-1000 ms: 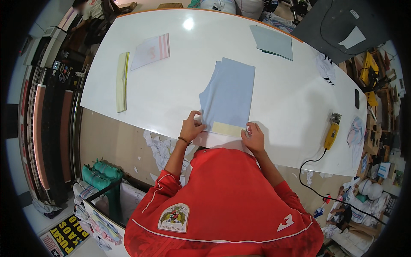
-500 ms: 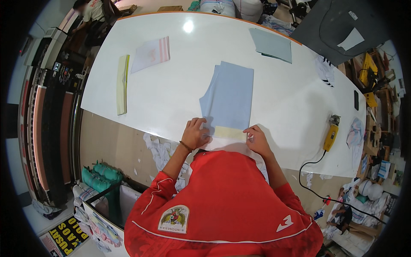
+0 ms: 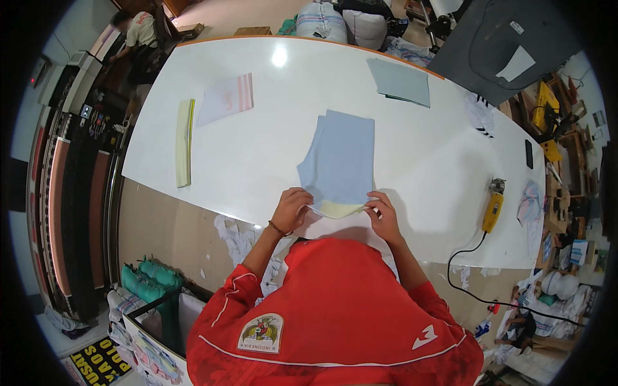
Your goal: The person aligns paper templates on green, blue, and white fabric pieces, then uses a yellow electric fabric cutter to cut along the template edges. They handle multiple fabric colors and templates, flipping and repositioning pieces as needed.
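Observation:
A light blue cut fabric piece [image 3: 341,157] lies on the white table [image 3: 270,141] in front of me, with at least one more layer showing along its left side. Its near edge shows a pale yellow strip [image 3: 340,209] that sags between my hands. At the left corner of that edge, my left hand [image 3: 295,204] pinches the cloth. My right hand [image 3: 382,211] grips the right corner between thumb and fingers. The edge is slightly raised and curved at the table's front.
Farther off lie a yellow folded strip [image 3: 185,143], a pale pink-striped piece [image 3: 225,100] and grey-green fabric pieces [image 3: 402,83]. A yellow corded cutter [image 3: 494,209] stands at right, its cord running off the table. A black phone [image 3: 529,154] lies near the right edge. Another person [image 3: 141,35] sits far left.
Both hands have closed on the near corners and lifted the edge, which now bows and sags. The whole scene sits slightly lower in the view.

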The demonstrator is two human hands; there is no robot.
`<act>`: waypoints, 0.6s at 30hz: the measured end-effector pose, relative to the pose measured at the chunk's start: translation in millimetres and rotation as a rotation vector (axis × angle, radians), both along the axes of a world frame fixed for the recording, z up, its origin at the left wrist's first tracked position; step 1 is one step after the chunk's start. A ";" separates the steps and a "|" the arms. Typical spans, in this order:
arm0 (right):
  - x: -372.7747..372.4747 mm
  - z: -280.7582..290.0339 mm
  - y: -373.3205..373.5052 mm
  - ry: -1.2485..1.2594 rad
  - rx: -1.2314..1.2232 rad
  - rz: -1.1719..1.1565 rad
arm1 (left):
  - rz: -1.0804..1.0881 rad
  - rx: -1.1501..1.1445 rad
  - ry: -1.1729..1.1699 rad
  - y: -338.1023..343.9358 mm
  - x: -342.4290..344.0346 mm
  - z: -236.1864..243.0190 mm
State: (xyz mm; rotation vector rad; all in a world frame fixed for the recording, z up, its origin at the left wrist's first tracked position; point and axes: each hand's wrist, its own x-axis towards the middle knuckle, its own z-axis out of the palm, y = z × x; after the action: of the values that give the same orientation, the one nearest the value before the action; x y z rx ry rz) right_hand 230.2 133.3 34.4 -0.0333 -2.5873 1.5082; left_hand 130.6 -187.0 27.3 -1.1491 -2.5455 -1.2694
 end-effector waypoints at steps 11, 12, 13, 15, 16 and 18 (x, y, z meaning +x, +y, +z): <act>-52.4 150.8 5.5 0.209 -0.330 -0.020 | 0.299 0.362 0.061 40.1 -43.1 169.6; -64.4 163.7 6.9 0.166 -0.325 -0.066 | 0.324 0.393 0.086 46.4 -52.3 182.5; -76.9 176.3 8.3 0.123 -0.322 -0.110 | 0.316 0.377 0.134 51.8 -65.3 190.1; -102.9 191.5 12.5 0.095 -0.355 -0.150 | 0.298 0.344 0.225 59.2 -92.8 204.7; -115.3 196.6 18.4 0.113 -0.392 -0.151 | 0.296 0.336 0.184 61.9 -103.2 210.7; -120.2 207.8 21.5 0.201 -0.432 -0.139 | 0.295 0.320 0.107 64.7 -116.0 223.3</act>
State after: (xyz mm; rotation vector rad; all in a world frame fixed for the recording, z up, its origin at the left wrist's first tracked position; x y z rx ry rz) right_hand 110.0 154.8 242.2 -0.0998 -2.0238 1.8760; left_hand 14.6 -122.3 250.6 -0.7266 -2.2249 -1.4244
